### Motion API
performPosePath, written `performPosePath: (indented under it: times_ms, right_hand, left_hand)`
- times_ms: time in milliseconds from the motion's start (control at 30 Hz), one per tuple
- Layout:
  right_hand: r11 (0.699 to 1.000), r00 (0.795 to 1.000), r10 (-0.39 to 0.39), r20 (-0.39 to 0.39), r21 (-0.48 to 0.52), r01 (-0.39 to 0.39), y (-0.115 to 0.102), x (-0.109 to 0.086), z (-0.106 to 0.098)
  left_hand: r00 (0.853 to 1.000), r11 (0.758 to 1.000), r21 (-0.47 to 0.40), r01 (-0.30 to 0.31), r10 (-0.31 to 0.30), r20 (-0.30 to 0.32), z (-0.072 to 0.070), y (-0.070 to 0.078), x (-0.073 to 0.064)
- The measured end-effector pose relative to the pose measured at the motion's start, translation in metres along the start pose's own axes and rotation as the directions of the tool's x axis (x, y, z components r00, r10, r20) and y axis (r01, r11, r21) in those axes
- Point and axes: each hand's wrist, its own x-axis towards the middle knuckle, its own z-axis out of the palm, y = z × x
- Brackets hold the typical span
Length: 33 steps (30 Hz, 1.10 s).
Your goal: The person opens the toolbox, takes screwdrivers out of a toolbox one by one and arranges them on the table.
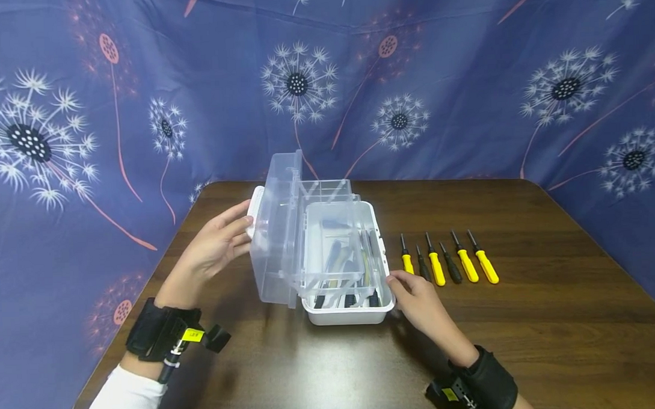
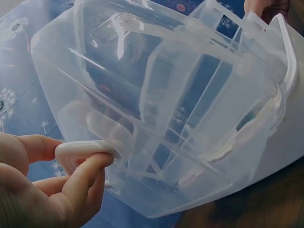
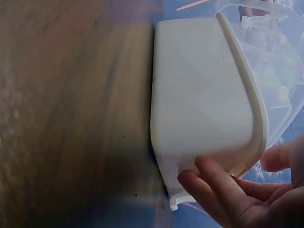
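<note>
A white plastic toolbox point(image 1: 344, 317) stands on the table, its clear lid point(image 1: 275, 248) swung up to the left. Clear trays point(image 1: 327, 189) are raised along with the lid. Through the plastic I make out several tools inside the box, partly hidden and blurred. My left hand point(image 1: 212, 241) grips the white handle point(image 2: 85, 148) on the lid, fingers and thumb around it in the left wrist view. At the near right corner, my right hand point(image 1: 420, 300) holds the box's rim, with fingers against the outer wall point(image 3: 204, 95) and the thumb at the edge.
Right of the box, several screwdrivers lie in a row, tips pointing away: some with yellow handles point(image 1: 468, 266), others with black handles point(image 1: 452, 269). The brown wooden table point(image 1: 553, 317) ends at a blue dandelion-print cloth point(image 1: 455, 146) behind.
</note>
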Motion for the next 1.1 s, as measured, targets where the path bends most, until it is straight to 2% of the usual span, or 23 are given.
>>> performPosePath:
  times_ms: [633,1100]
  right_hand:
    - [0.995,0.999,-0.001,0.037,0.102,-0.003,0.000,0.001,0.000]
    - [0.992,0.999,0.005,0.053,0.124,-0.012,-0.002,0.000,-0.001]
  left_hand:
    - [1.000,1.000,0.014,0.014,-0.014,-0.024,0.028,0.011,0.011]
    - [0.999,0.998,0.058,0.023,-0.022,-0.029,0.049,0.013,0.022]
